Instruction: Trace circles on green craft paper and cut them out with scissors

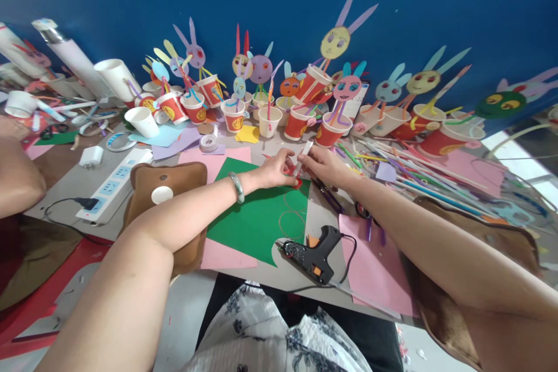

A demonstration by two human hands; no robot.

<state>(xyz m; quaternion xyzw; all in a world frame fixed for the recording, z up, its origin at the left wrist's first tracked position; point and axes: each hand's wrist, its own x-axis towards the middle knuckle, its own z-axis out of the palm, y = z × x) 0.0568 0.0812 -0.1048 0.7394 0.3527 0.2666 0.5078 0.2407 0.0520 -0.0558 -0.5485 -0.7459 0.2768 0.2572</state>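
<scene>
My left hand (279,171), with a bangle on its wrist, is closed in a pinch on a small red piece (299,183) at the edge of the green paper (246,209). Beside it my right hand (322,164) is closed on a short white stick (307,149), held tilted, with its lower end by the red piece. The fingers partly hide where the two meet. Pencilled circles show on the green paper below my hands. A black hot glue gun (311,253) lies on its side near the table's front edge. Dark-handled scissors (328,195) lie under my right wrist.
Paper cups with rabbit faces line the blue wall, including a red cup (299,122). Many pipe cleaners (418,177) lie at right. A power strip (115,186), a brown pouch (174,186) and pink paper (375,261) flank the work. Another person's arm (20,163) reaches in at left.
</scene>
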